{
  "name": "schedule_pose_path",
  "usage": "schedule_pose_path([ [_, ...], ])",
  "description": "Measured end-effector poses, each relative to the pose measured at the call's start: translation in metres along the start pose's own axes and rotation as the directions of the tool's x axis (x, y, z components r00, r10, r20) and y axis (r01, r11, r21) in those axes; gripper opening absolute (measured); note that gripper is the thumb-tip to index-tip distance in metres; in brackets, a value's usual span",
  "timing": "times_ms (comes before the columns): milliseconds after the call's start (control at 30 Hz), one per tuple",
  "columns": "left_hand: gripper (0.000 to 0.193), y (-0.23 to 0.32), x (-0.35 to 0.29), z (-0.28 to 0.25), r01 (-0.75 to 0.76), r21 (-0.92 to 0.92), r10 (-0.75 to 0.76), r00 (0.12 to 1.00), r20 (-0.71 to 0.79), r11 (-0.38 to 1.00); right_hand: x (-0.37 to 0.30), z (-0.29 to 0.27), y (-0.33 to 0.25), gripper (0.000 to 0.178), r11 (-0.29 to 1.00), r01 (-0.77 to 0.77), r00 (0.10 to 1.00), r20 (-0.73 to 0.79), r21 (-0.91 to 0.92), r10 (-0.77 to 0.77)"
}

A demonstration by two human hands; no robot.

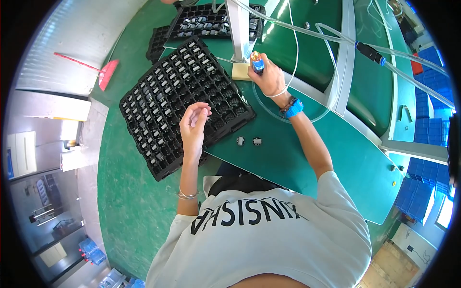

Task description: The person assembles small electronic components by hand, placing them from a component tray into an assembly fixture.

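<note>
My left hand point(193, 126) is raised over the near edge of a black compartment tray point(229, 126). Its fingers curl in toward the thumb, and whatever lies between them, if anything, is too small to make out. Small metal-and-black parts point(161, 101) fill many of the tray's pockets; several pockets toward its right side hold none. My right hand point(271, 79) grips a small blue-and-orange handheld tool point(258, 65) upright beside a yellow block point(240, 72). Two small parts, a left one point(240, 140) and a right one point(257, 141), lie side by side on the green tabletop point(288, 153).
A second loaded black tray point(204, 23) sits farther off, behind a white post point(238, 29). Clear hoses point(331, 36) hang across the upper right, one with a black connector point(370, 53). Blue crates point(427, 163) are stacked at right; a red dustpan point(108, 74) is at left.
</note>
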State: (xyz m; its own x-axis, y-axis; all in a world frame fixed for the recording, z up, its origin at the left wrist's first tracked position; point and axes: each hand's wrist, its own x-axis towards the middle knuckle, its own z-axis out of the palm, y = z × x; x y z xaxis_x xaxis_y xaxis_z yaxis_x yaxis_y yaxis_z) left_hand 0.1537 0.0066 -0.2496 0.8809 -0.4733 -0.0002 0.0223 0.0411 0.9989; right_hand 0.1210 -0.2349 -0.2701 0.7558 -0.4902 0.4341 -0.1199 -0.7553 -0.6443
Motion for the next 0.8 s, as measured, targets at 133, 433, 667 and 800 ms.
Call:
schedule_pose_path([
  [133,0.015,0.001,-0.001,0.006,0.016,0.005,-0.016,1.0,0.015,1.0,0.0,0.002,0.002,0.029,1.0,-0.012,1.0,0.006,0.017,0.012],
  [433,0.017,-0.002,0.029,-0.005,-0.087,0.19,0.069,0.993,0.097,0.978,0.001,0.0,0.002,0.028,0.999,-0.041,0.999,0.029,-0.004,0.041],
  [667,0.02,-0.012,0.117,-0.015,-0.443,0.795,0.465,0.854,0.233,0.415,0.0,0.0,0.001,0.03,0.998,-0.054,0.998,0.019,0.019,0.054],
  [800,0.017,-0.029,0.152,-0.02,-0.429,0.868,0.477,0.835,0.275,0.251,0.0,0.002,0.001,0.031,1.0,-0.029,1.0,-0.009,0.011,0.029],
])
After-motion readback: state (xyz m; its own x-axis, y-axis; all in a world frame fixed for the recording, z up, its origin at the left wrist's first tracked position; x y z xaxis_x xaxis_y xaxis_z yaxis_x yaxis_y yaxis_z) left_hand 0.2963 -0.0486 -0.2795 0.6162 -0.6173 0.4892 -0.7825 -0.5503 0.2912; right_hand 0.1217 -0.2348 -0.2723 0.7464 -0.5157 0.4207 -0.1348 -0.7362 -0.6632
